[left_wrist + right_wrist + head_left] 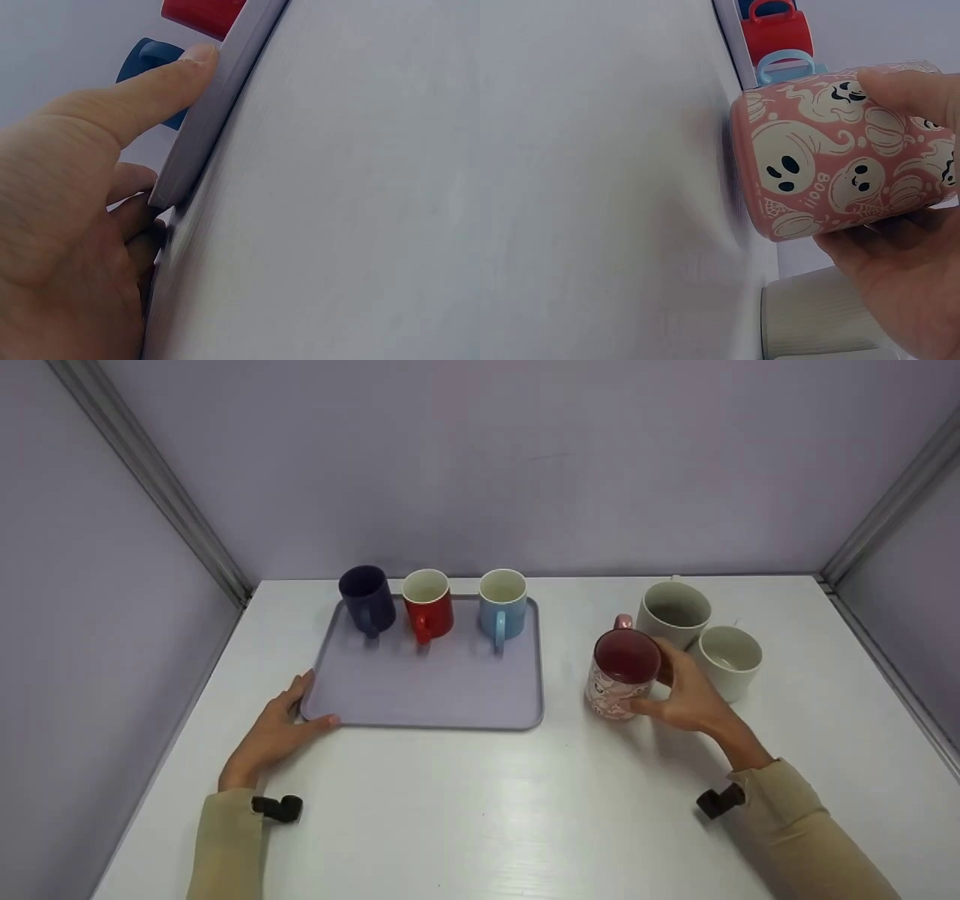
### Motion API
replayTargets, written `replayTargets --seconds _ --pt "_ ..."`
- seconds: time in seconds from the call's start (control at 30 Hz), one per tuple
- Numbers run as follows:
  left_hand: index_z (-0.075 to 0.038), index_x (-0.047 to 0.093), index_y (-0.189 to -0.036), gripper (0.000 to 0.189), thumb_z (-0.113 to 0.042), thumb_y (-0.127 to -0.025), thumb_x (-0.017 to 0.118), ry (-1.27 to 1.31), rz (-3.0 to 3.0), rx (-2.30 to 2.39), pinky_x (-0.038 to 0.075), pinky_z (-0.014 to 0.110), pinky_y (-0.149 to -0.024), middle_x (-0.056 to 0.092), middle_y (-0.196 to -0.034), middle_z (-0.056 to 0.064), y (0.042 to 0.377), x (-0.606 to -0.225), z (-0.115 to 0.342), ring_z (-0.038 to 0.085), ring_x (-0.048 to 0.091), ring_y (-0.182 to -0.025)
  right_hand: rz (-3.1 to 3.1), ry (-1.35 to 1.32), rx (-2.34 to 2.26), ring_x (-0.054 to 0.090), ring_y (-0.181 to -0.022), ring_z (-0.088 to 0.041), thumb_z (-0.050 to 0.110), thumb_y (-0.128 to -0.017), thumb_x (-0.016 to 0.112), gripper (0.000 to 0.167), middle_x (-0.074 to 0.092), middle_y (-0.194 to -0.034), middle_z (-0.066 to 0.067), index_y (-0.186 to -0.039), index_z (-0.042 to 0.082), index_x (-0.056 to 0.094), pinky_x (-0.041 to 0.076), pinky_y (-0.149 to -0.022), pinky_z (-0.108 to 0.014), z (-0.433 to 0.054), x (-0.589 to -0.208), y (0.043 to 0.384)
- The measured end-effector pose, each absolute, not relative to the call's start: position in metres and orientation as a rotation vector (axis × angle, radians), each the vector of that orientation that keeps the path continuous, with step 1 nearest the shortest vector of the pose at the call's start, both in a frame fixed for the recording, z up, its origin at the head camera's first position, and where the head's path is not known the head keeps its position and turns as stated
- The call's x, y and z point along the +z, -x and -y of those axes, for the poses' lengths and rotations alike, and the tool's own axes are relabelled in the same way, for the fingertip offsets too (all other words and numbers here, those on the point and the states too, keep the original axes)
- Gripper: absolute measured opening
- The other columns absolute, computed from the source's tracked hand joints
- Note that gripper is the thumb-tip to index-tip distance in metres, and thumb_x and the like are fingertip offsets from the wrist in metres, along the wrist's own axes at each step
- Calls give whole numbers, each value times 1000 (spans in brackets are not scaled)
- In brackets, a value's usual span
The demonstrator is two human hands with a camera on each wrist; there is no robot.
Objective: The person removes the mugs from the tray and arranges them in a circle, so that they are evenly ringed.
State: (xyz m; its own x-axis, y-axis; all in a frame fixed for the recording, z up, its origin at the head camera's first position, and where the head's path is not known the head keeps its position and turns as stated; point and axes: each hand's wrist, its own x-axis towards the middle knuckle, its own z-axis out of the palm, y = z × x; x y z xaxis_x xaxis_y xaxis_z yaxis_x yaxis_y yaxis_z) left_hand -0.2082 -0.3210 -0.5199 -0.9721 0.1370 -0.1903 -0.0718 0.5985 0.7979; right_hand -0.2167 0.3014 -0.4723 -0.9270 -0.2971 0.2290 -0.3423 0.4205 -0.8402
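My right hand [686,697] grips a pink mug [817,157] with white ghosts and pumpkins around its side, thumb and fingers on opposite sides. Its dark red inside [628,655] faces up, the handle points toward the back, and its base is close over the table. At the tray's near left corner, my left hand [274,735] holds the lilac tray [420,690], with the thumb at the front rim and the fingers around the left side. Along the tray's back stand a navy mug [367,600], a red mug [429,604] and a light blue mug [502,604], handles toward me.
Two whitish mugs stand beyond and beside my right hand: a wider one [675,611] at the back and another [729,660] to its right. The white table [480,810] meets a pale wall [480,465] behind the tray, with side panels left and right.
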Motion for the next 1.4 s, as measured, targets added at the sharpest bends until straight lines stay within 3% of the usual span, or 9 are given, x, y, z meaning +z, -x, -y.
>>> replayTargets --seconds 0.1,0.17,0.47,0.73,0.83,1.07,1.23,1.4 --pt "-20 14 -173 111 -55 -92 81 -68 -2599 1318 5 62 -134 -1 -180 17 208 -519 322 40 -3 -167 2611 -581 1558 65 -122 -7 -14 -70 85 87 66 -137 -18 -149 -4 51 53 -103 -16 -305 -472 216" --pt "-19 14 -173 111 -55 -92 81 -71 -2601 1320 4 62 -134 -1 -180 17 208 -519 322 39 -3 -167 2603 -586 1556 65 -121 -6 -14 -69 85 87 66 -137 -18 -148 -4 51 53 -103 -16 -307 -472 216" --pt "-20 14 -173 111 -57 -92 81 -54 -2599 1304 4 63 -134 0 -180 17 208 -519 321 40 -3 -167 2597 -586 1573 66 -124 -17 -14 -70 86 86 65 -138 -17 -148 -2 52 55 -104 -19 -314 -473 214" --pt "-18 15 -173 110 -55 -93 81 -69 -2599 1320 4 62 -134 0 -179 18 209 -520 321 39 -3 -167 2614 -589 1590 61 -133 -40 -16 -71 84 89 62 -143 -19 -151 -3 48 52 -107 -19 -316 -475 213" --pt "-19 14 -173 110 -55 -93 81 -65 -2592 1328 3 62 -134 -1 -179 17 209 -520 321 39 -4 -167 2605 -597 1596 62 -133 -34 -15 -73 85 89 61 -143 -20 -152 -3 47 52 -107 -18 -317 -477 213" --pt "-23 13 -173 112 -59 -91 80 -35 -2593 1300 4 65 -133 -2 -180 15 207 -519 321 41 -4 -166 2539 -671 1658 62 -127 -1 -16 -75 82 85 60 -141 -22 -152 -6 46 51 -106 -14 -319 -480 214" --pt "-24 13 -173 111 -58 -92 81 -38 -2597 1304 4 65 -133 -1 -180 15 208 -520 321 40 -3 -166 2544 -673 1641 61 -131 -6 -12 -78 85 89 59 -146 -20 -156 -1 44 49 -109 -15 -319 -479 212" --pt "-23 14 -173 111 -57 -92 81 -43 -2595 1309 4 64 -134 0 -180 15 209 -520 320 40 -4 -167 2552 -425 1483 66 -120 -11 6 -77 97 90 65 -140 -16 -153 4 50 54 -97 -12 -313 -472 196"
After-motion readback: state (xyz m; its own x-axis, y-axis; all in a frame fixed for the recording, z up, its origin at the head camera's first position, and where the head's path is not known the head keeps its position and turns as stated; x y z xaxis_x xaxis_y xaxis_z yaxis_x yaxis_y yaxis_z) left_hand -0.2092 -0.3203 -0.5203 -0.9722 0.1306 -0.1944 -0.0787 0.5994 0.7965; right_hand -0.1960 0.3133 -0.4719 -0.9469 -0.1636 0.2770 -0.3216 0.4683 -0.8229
